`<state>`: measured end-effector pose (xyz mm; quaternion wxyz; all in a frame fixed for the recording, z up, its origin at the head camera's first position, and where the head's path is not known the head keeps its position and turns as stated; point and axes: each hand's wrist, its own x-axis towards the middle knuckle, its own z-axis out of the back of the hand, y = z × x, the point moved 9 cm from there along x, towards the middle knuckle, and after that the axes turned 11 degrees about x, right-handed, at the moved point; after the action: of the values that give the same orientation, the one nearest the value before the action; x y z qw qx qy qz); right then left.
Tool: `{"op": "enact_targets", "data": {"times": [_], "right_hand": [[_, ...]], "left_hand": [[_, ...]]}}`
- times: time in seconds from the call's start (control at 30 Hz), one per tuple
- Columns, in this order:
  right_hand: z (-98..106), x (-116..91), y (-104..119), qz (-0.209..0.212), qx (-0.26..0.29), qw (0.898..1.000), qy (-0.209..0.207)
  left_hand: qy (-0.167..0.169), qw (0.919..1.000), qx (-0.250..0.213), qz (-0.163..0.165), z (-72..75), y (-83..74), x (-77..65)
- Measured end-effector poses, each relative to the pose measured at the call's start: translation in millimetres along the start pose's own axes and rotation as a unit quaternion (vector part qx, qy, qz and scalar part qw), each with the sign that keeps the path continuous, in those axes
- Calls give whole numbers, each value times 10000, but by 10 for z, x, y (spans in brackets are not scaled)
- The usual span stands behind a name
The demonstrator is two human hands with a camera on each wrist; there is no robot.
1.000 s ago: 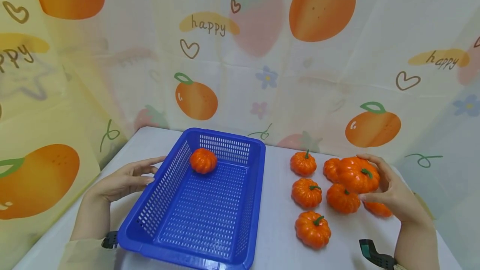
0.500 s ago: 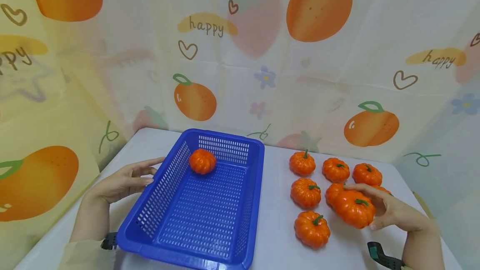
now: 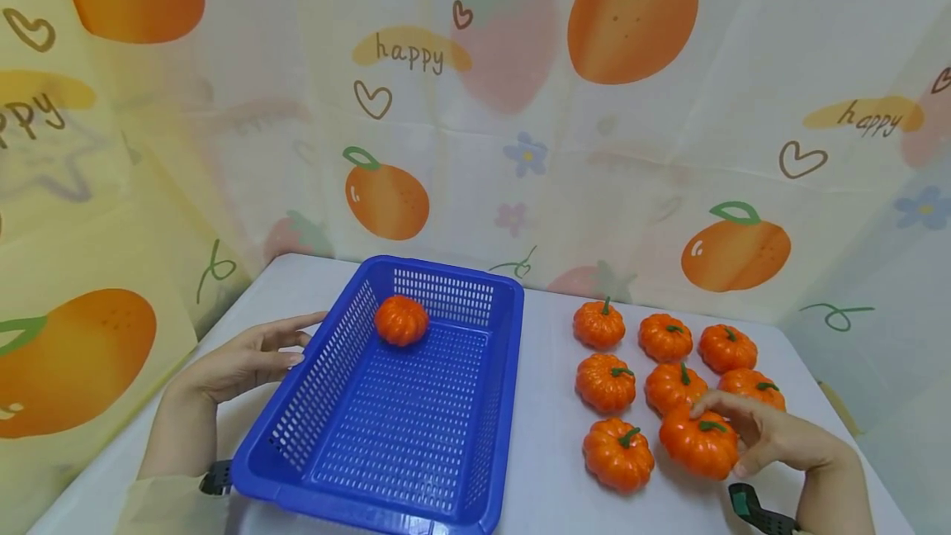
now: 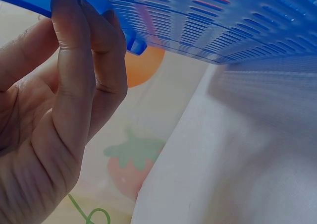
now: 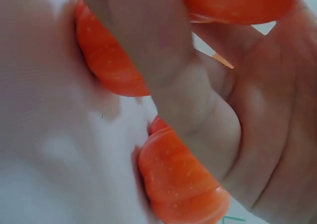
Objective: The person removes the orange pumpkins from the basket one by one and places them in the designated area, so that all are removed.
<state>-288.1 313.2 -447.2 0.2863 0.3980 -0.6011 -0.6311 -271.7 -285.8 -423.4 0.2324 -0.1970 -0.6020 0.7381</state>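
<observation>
My right hand [image 3: 776,436] grips a small orange toy pumpkin [image 3: 700,441] with a green stem, fingers over its far side and thumb at its right. This pumpkin [image 5: 237,3] sits at the top of the right wrist view, partly cut off; whether it touches the table is hard to tell. My left hand [image 3: 241,357] is at the left side of a blue plastic basket [image 3: 516,353], its fingertips at the outside of the rim. In the left wrist view, the fingers [image 4: 74,80] are loosely bent below the basket's edge. One pumpkin [image 3: 402,320] lies inside the basket, at its far left.
Several more toy pumpkins [image 3: 606,382] stand in rough rows on the white table [image 3: 550,469], right of the basket. One pumpkin [image 3: 618,454] is just left of the held one. A fruit-print cloth [image 3: 461,147] hangs behind the table.
My right hand has carried the pumpkin from the back rows toward the table's front, lower and slightly left, uncovering the pumpkins behind. The left hand and basket have stayed in place.
</observation>
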Motion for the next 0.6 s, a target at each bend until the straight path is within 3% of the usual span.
{"op": "enact_targets", "data": {"times": [0.17, 0.6], "right_hand": [[-26, -24, -53, -156, 282, 9993, 173], [22, -63, -186, -727, 187, 9972, 41]], "left_hand": [[-29, 10000, 45, 38, 4, 14, 0], [38, 9999, -71, -61, 6, 6, -1]]}}
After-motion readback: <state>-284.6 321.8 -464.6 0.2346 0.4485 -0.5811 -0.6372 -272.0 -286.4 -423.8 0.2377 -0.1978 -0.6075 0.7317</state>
